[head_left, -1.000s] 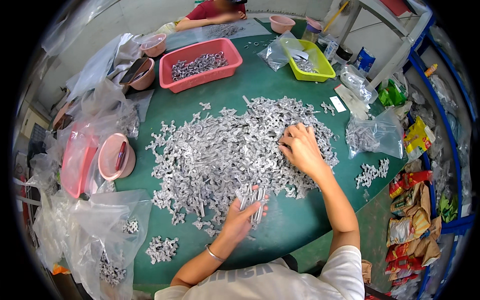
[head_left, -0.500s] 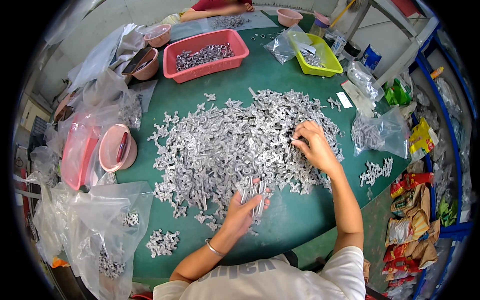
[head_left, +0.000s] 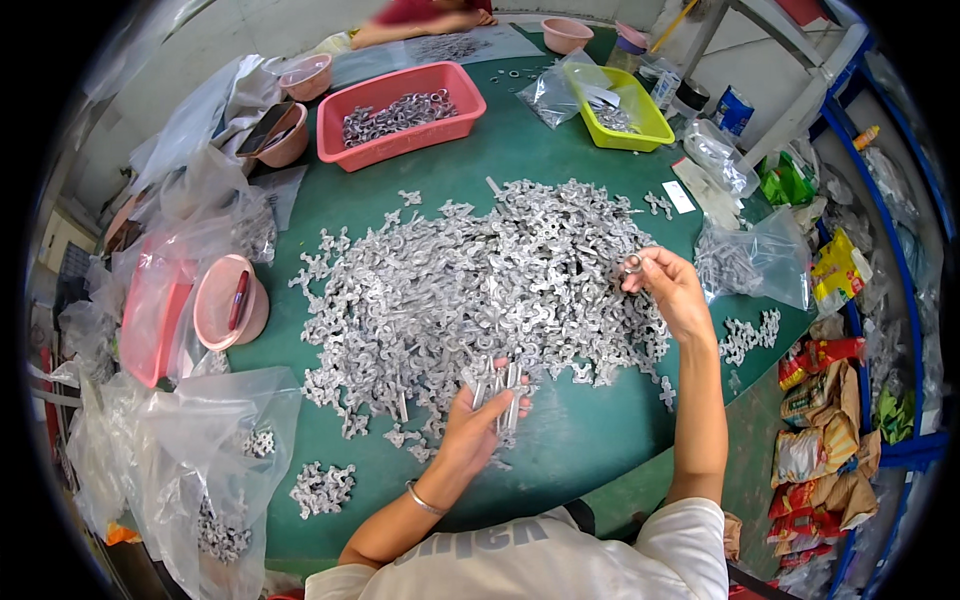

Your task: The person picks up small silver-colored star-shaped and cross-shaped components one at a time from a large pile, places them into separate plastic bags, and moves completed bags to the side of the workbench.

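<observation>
A broad heap of small grey metal parts (head_left: 420,290), knobbly and many-lobed, covers the middle of the green table. At the heap's near edge, my left hand (head_left: 470,428) is closed around several narrow, shiny metal strips (head_left: 509,395), which stick up past the fingers. My right hand (head_left: 675,285) is over the heap's right edge, with thumb and fingertips pinched on a small metal ring (head_left: 632,264). The fingers partly cover this ring.
A pink tray of metal rings (head_left: 400,118) and a yellow-green basket (head_left: 625,120) stand at the back. Plastic bags (head_left: 200,440) and a pink bowl with a pen (head_left: 232,302) line the left side. Bagged metal parts (head_left: 740,262) lie right. Across the table sits another person (head_left: 430,22).
My right hand has moved right, from inside the heap to its right edge, and a metal ring now shows in its fingertips. My left hand keeps its hold on the strips.
</observation>
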Demonstrator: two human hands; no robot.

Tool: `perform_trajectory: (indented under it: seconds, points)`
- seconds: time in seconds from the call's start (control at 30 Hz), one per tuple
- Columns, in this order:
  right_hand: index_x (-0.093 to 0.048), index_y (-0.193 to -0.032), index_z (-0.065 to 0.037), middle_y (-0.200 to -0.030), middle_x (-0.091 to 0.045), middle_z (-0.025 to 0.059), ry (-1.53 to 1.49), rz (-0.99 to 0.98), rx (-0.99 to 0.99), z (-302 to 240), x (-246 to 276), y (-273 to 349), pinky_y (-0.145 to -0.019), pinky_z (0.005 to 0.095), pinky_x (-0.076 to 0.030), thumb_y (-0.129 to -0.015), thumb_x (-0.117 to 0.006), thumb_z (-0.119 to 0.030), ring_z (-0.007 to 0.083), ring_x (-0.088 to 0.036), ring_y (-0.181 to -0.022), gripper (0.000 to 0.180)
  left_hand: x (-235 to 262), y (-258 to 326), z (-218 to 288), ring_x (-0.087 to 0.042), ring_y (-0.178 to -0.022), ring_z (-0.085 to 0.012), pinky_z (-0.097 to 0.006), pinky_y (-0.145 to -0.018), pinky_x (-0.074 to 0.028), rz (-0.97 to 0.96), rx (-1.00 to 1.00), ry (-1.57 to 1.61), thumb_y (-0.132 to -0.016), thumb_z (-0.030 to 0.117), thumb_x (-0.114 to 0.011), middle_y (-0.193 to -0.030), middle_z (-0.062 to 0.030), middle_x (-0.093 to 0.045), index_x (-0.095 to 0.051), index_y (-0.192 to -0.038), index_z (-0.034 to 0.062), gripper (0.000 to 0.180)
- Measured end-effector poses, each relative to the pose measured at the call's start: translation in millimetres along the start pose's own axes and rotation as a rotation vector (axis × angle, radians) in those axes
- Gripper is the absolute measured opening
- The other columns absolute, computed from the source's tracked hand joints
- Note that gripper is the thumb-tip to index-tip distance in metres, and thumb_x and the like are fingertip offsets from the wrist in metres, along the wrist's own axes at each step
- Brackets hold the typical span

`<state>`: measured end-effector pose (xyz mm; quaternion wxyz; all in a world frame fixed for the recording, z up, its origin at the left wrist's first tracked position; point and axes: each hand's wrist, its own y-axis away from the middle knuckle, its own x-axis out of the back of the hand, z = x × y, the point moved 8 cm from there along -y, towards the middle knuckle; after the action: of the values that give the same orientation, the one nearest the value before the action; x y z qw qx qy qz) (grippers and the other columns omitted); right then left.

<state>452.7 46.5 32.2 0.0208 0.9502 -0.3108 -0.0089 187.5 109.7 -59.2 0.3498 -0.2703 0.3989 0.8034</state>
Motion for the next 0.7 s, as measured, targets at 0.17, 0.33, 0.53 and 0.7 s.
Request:
perform_trajectory:
  seconds: [0.17, 0.33, 0.53, 0.7]
  points:
    - [-0.055, -0.092, 0.001, -0.088, -0.062, 0.0110, -0.116, 0.083, -0.026, 16.4, 38.0, 12.7, -0.063, 0.0232, -0.044, -0.089, -0.046, -0.014, 0.0122, -0.057, -0.067, 0.018, 0.6, 1.4, 0.9, -0.059, -0.081, -0.0198, -0.031, -0.072, -0.050, -0.027, -0.015, 0.026, -0.083, 0.001, -0.053, -0.106, -0.0152, -0.056, -0.039, -0.124, 0.0057, 0.044]
    - [-0.059, -0.085, 0.002, -0.078, -0.063, 0.0096, 0.533, 0.600, 0.174, 41.6, 134.9, 10.4, -0.059, 0.0258, -0.046, -0.083, -0.054, -0.008, 0.0140, -0.059, -0.064, 0.011, 3.6, 0.1, -2.1, -0.056, -0.080, -0.0205, -0.032, -0.070, -0.049, -0.002, -0.006, 0.017, -0.081, 0.002, -0.057, -0.105, -0.0146, -0.054, -0.039, -0.123, 0.0071, 0.046]
    - [-0.062, -0.080, -0.001, -0.076, -0.062, 0.0145, 1.040, 0.675, 0.217, 50.6, 162.2, -35.9, -0.063, 0.0359, -0.046, -0.072, -0.065, -0.007, 0.0300, -0.059, -0.067, 0.010, 3.2, 0.4, -2.0, -0.056, -0.080, -0.0212, -0.032, -0.069, -0.049, 0.026, 0.002, -0.018, -0.082, 0.000, -0.053, -0.106, -0.0139, -0.053, -0.038, -0.123, 0.0065, 0.044]
    - [-0.062, -0.080, -0.002, -0.081, -0.060, 0.0160, 1.251, 0.600, 0.224, 59.0, 173.3, -60.0, -0.069, 0.0393, -0.046, -0.070, -0.066, -0.009, 0.0318, -0.058, -0.077, 0.013, 4.6, -1.7, -6.3, -0.057, -0.079, -0.0212, -0.032, -0.070, -0.050, 0.014, 0.009, -0.029, -0.081, 0.000, -0.054, -0.106, -0.0142, -0.053, -0.038, -0.123, 0.0064, 0.046]
